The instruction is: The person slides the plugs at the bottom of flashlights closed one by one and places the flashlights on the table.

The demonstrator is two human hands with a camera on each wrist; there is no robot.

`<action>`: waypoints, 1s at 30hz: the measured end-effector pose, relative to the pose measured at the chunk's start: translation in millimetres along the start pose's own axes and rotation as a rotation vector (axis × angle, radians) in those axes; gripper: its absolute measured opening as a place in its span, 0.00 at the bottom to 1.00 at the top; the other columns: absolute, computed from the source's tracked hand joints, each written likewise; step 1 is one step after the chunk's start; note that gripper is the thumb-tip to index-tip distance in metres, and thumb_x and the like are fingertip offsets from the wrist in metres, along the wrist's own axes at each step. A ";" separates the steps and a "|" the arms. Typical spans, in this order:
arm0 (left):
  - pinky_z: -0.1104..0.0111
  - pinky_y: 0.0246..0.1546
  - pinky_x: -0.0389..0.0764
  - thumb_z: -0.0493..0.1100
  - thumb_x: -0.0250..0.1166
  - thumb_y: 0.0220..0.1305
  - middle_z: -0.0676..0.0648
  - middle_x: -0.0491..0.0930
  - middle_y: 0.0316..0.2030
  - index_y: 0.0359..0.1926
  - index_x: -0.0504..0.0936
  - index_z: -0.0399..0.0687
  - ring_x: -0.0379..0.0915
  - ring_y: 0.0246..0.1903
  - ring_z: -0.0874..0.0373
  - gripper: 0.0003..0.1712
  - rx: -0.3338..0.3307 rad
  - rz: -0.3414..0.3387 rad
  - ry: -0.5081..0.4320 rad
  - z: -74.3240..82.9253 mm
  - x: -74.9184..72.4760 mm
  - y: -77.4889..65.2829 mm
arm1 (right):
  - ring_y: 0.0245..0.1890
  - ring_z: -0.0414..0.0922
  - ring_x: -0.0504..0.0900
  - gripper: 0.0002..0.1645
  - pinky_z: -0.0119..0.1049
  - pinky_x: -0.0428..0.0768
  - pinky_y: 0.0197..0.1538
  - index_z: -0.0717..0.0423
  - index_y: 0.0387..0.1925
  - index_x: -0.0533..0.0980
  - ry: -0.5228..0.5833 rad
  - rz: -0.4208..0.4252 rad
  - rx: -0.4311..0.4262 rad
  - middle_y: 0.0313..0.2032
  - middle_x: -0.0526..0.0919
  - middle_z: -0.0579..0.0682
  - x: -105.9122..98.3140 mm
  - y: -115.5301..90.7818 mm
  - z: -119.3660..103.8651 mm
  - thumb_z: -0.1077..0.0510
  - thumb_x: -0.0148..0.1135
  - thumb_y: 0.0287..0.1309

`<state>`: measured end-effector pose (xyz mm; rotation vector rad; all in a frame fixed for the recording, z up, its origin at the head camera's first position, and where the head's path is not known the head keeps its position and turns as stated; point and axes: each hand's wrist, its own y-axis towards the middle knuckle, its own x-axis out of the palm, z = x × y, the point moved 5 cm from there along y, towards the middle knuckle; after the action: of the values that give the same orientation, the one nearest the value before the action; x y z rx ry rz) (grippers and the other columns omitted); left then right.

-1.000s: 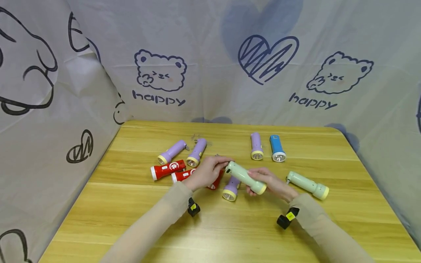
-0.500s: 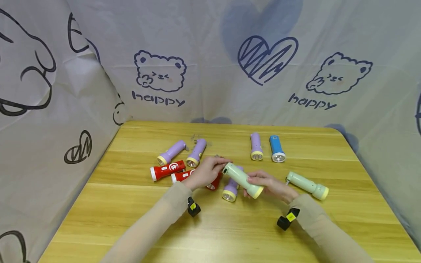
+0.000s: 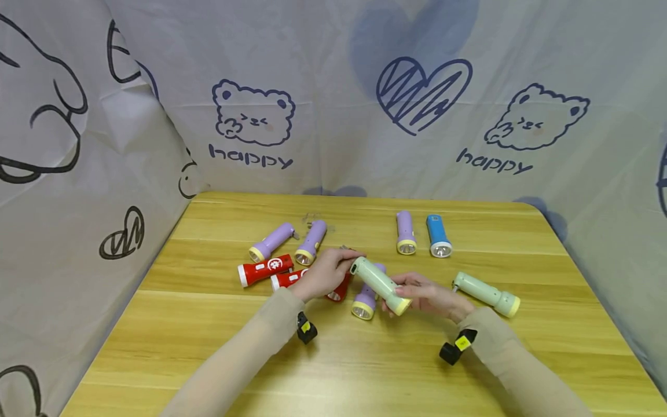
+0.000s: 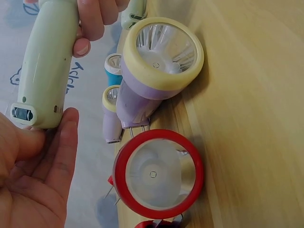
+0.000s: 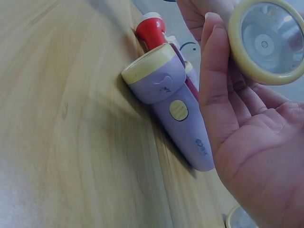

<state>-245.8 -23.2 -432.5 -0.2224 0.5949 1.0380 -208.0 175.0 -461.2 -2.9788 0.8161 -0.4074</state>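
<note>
A pale green flashlight (image 3: 376, 280) with a yellow head ring is held tilted above the table between both hands. My right hand (image 3: 431, 296) grips it near the head, fingers curled round it. At the tail, my left hand (image 3: 323, 277) pinches the end with thumb and fingertips; a small dark slot (image 4: 22, 113) shows there in the left wrist view. Just behind and below lies a purple flashlight (image 3: 364, 302), partly covered by the green one. A red flashlight (image 3: 339, 289) beside it is mostly hidden by my left hand.
Two purple flashlights (image 3: 273, 240) and two red flashlights (image 3: 264, 270) lie on the left. Another purple flashlight (image 3: 406, 233) and a blue flashlight (image 3: 439, 236) are at the back. A second green flashlight (image 3: 487, 294) rests right of my right hand. Printed cloth (image 3: 333, 133) surrounds the wooden table (image 3: 365, 370).
The green flashlight's head has swung left and slightly down, together with my right hand's fingers. Its tail has shifted a little left; my left hand has hardly moved.
</note>
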 end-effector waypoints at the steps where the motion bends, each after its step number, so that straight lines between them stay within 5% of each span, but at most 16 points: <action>1: 0.58 0.57 0.81 0.33 0.52 0.76 0.38 0.84 0.56 0.61 0.81 0.36 0.80 0.56 0.48 0.18 0.001 0.000 0.004 -0.5 -0.1 0.2 | 0.47 0.39 0.84 0.19 0.34 0.83 0.54 0.61 0.60 0.69 0.007 -0.003 -0.002 0.47 0.87 0.47 0.3 0.0 -0.2 0.59 0.45 0.73; 11: 0.62 0.56 0.83 0.36 0.52 0.77 0.38 0.81 0.60 0.63 0.78 0.38 0.82 0.56 0.48 0.19 -0.040 -0.002 -0.036 -5.2 -8.0 -1.3 | 0.46 0.41 0.87 0.18 0.35 0.83 0.57 0.62 0.58 0.71 0.103 -0.016 -0.054 0.48 0.88 0.50 0.4 0.2 -0.1 0.62 0.42 0.74; 19: 0.56 0.65 0.77 0.40 0.55 0.76 0.43 0.81 0.61 0.64 0.79 0.44 0.77 0.62 0.50 0.19 0.026 0.045 0.249 -6.5 -20.8 -8.5 | 0.47 0.42 0.88 0.17 0.36 0.84 0.57 0.61 0.59 0.71 0.124 0.072 -0.059 0.47 0.88 0.50 -3.5 2.8 -1.5 0.61 0.43 0.75; 30: 0.55 0.64 0.77 0.39 0.60 0.72 0.46 0.82 0.60 0.63 0.80 0.47 0.77 0.62 0.51 0.20 0.117 0.082 0.468 -7.7 -32.9 -20.6 | 0.49 0.40 0.86 0.24 0.36 0.83 0.58 0.69 0.64 0.61 0.076 0.328 -0.041 0.50 0.79 0.49 -11.4 14.3 -16.9 0.60 0.50 0.73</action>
<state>-243.0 -61.3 -422.4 -0.3439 1.0928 1.0312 -228.9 169.1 -449.0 -2.8024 1.3075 -0.4939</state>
